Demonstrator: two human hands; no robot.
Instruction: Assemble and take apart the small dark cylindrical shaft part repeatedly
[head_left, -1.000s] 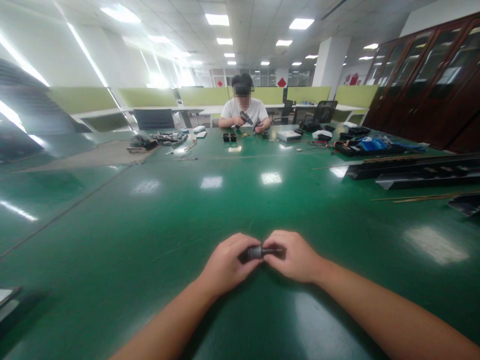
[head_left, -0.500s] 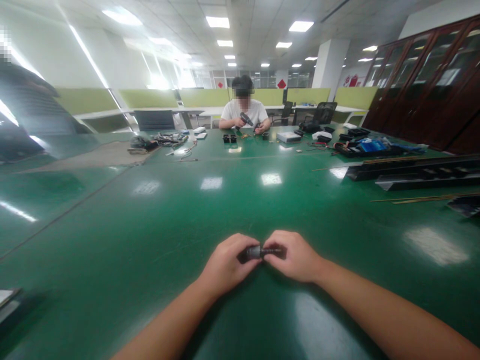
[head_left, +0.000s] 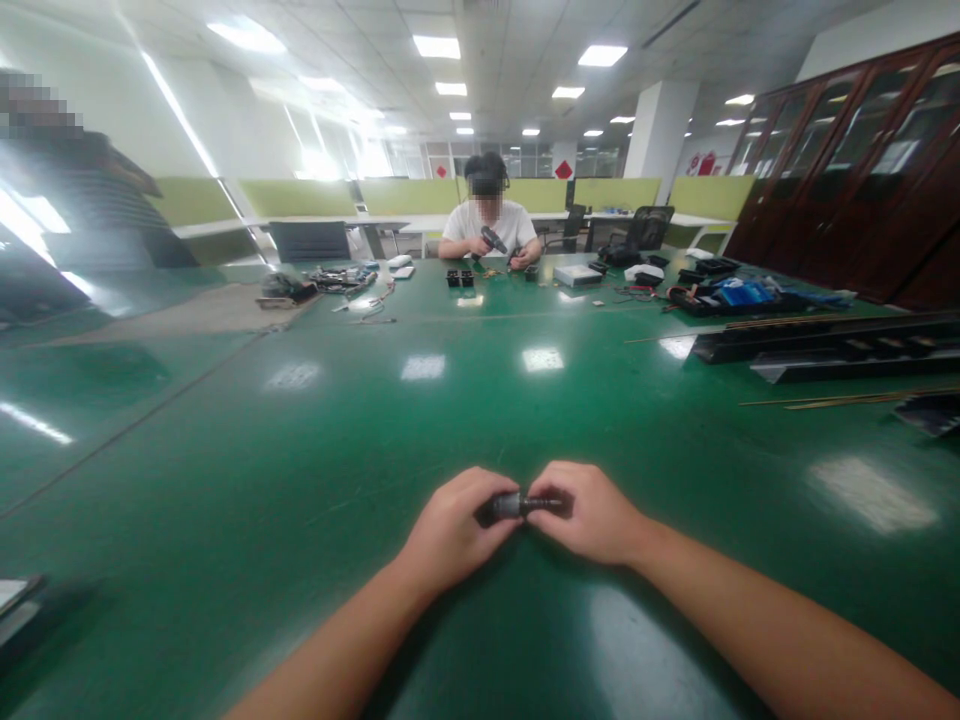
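Note:
My left hand (head_left: 461, 515) is closed around a short grey-and-black cylinder (head_left: 508, 504), perhaps a small motor. A thin dark stepped rod (head_left: 544, 502) sticks out of its right end, in line with it. Thumb and fingers of my right hand (head_left: 589, 510) pinch this rod close to the cylinder. Both hands are low over the near part of the green table (head_left: 360, 420), fingertips almost meeting. The cylinder's left end is hidden in my left palm.
Across the table a co-worker (head_left: 491, 225) holds a power drill (head_left: 493, 239). Black metal channels (head_left: 840, 345) and thin rods lie at the right. Behind them is a pile with blue material (head_left: 746, 290). Tools and wires (head_left: 341, 278) lie at the far left. Another person (head_left: 97, 190) stands left.
My hands and the cylinder are in nearly the same place. The person standing at the left has shifted to the right. The co-worker opposite has barely moved.

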